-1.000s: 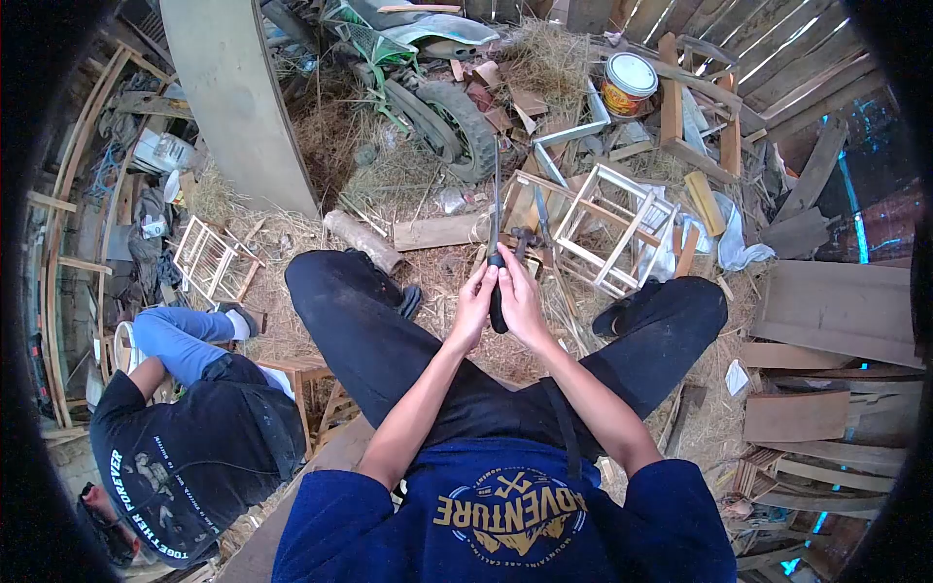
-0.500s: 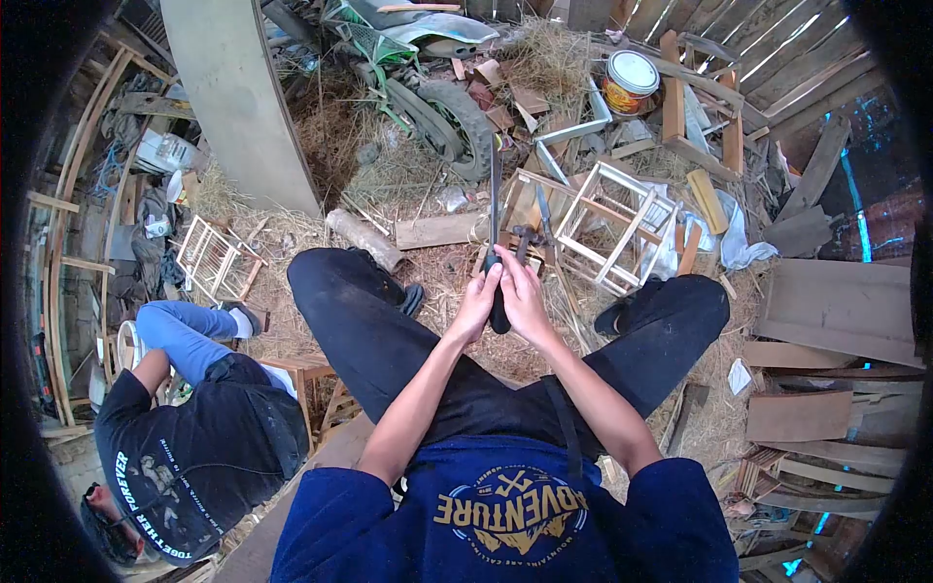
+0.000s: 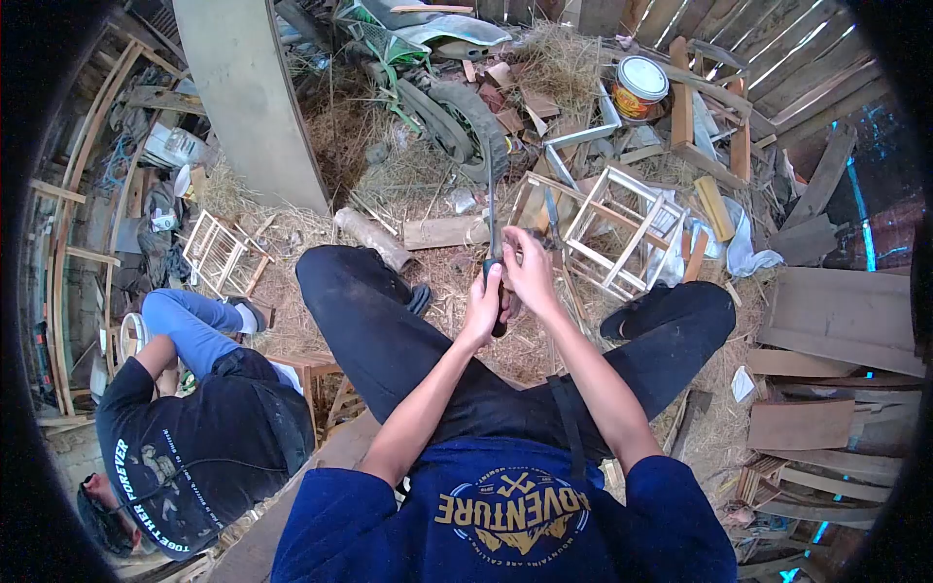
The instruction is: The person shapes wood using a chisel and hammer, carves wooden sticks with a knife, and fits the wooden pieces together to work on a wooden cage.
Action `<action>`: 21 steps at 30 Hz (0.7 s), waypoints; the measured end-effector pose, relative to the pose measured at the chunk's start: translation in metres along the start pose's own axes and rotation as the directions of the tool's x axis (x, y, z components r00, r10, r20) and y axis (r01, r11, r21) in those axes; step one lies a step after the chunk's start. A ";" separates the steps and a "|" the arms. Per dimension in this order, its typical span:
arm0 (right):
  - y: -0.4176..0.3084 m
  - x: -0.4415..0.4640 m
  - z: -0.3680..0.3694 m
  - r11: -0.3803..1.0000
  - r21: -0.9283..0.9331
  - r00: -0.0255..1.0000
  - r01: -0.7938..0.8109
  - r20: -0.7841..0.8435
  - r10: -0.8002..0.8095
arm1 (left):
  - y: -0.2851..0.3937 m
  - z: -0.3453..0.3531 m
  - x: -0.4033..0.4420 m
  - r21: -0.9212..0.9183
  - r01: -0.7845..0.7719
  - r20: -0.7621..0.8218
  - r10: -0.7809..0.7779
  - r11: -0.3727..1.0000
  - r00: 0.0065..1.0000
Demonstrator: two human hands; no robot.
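Observation:
Between my knees, my left hand (image 3: 482, 309) is closed round the black handle (image 3: 500, 326) of a tool with a long, narrow metal blade (image 3: 492, 209). The blade points away from me, and its kind cannot be made out at this angle. My right hand (image 3: 530, 277) is beside it on the right, fingers bent in toward the base of the blade. What those fingers hold, if anything, is hidden. A pale wooden frame with slats (image 3: 622, 231) lies on the straw beyond my right hand.
To my left a person in a black shirt (image 3: 199, 452) sits bent over. Ahead are a wheel (image 3: 476, 121), a paint bucket (image 3: 639, 85), a short log (image 3: 374, 238) and a plank (image 3: 445, 232). Boards (image 3: 802, 420) are stacked at right. A tall panel (image 3: 248, 97) leans at upper left.
My right hand has come away from lying flat along the handle, its fingers now bent near the blade's base. My left hand still holds the handle. The whole view has shifted slightly.

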State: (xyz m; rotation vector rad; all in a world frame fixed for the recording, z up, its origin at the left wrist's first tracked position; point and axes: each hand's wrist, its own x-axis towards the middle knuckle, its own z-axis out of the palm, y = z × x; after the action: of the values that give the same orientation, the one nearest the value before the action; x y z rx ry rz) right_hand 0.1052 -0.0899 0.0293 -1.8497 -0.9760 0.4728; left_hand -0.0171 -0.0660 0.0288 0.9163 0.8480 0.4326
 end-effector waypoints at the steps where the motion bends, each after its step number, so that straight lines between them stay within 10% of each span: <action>1: 0.001 0.007 0.002 0.999 -0.038 0.999 0.028 -0.029 -0.030 | 0.002 0.000 -0.002 0.007 0.025 -0.012 -0.024 1.000 1.000; 21: 0.030 0.061 0.040 0.991 -0.136 0.992 -0.011 -0.130 -0.007 | 0.011 -0.013 0.007 0.036 0.040 -0.054 -0.038 0.999 0.998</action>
State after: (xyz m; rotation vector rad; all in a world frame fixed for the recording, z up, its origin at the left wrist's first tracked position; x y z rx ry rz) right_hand 0.1275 -0.0257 -0.0108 -1.9775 -0.9378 0.2880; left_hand -0.0225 -0.0488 0.0305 0.9245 0.9235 0.4097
